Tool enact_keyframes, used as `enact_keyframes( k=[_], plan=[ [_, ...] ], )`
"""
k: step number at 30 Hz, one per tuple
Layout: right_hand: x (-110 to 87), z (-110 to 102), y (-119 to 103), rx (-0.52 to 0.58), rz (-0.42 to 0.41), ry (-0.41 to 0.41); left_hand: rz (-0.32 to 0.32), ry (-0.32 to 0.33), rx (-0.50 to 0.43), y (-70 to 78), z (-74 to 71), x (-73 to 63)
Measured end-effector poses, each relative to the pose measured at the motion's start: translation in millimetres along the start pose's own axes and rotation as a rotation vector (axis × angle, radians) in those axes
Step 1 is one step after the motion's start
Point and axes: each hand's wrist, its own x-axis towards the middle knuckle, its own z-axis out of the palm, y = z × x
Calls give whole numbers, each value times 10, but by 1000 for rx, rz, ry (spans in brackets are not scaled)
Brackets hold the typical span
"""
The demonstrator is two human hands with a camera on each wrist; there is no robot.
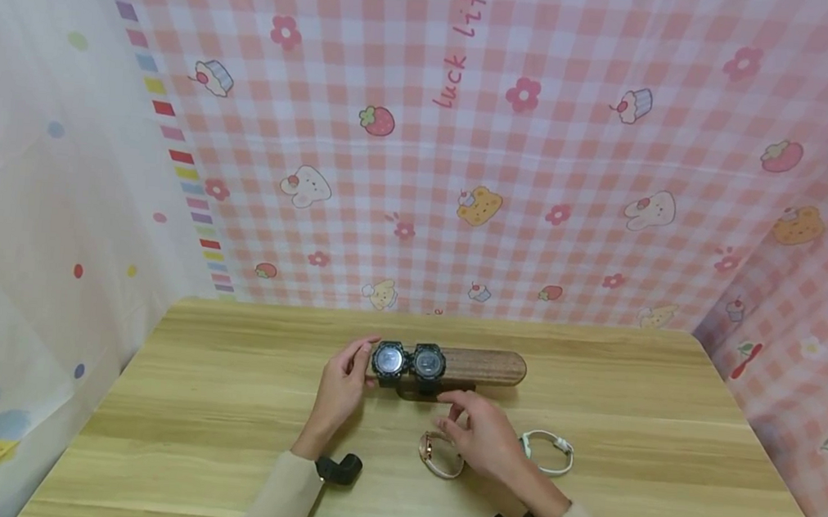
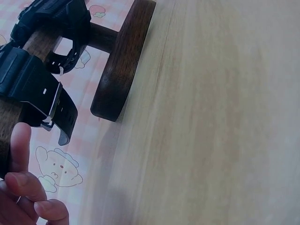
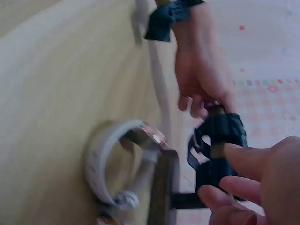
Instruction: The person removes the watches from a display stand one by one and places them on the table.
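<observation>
A wooden watch stand point(image 1: 482, 366) with a rounded bar carries two black digital watches, a left one point(image 1: 389, 359) and a right one point(image 1: 429, 362), side by side on its left half. My left hand point(image 1: 340, 385) grips the bar's left end, its thumb and fingers beside the outer watch. Just in front of the stand's base hovers my right hand point(image 1: 483, 433), fingers loosely bent, fingertips near the right watch's strap. In the right wrist view its fingers point(image 3: 246, 161) overlap that watch. Below the right hand lies a rose-gold watch point(image 1: 441, 455) with a pale strap.
A white watch point(image 1: 548, 452) lies on the wooden table point(image 1: 224, 406), right of the right hand and partly hidden by it. Printed cloth point(image 1: 541, 155) hangs behind the table and along both sides. A black wrist camera point(image 1: 340, 469) sits on the left wrist.
</observation>
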Motion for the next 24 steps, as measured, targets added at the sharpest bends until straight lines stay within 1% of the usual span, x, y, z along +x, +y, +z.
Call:
enact_keyframes(
  k=[4, 6, 12, 17, 21, 24],
  plan=[
    [40, -133, 36, -25, -6, 122, 15, 6, -13, -52, 1, 9],
    [64, -203, 71, -32, -1, 169, 20, 6, -16, -67, -1, 8],
    [133, -412, 201, 1, 37, 256, 25, 1, -2, -68, -3, 5],
    [192, -517, 321, -2, 65, 331, 20, -1, 1, -73, -6, 8],
    [247, -532, 417, -26, 81, 357, 23, 3, 2, -67, -4, 7],
    [287, -519, 471, -54, 94, 333, 26, 6, 1, -64, 2, 8]
  ],
)
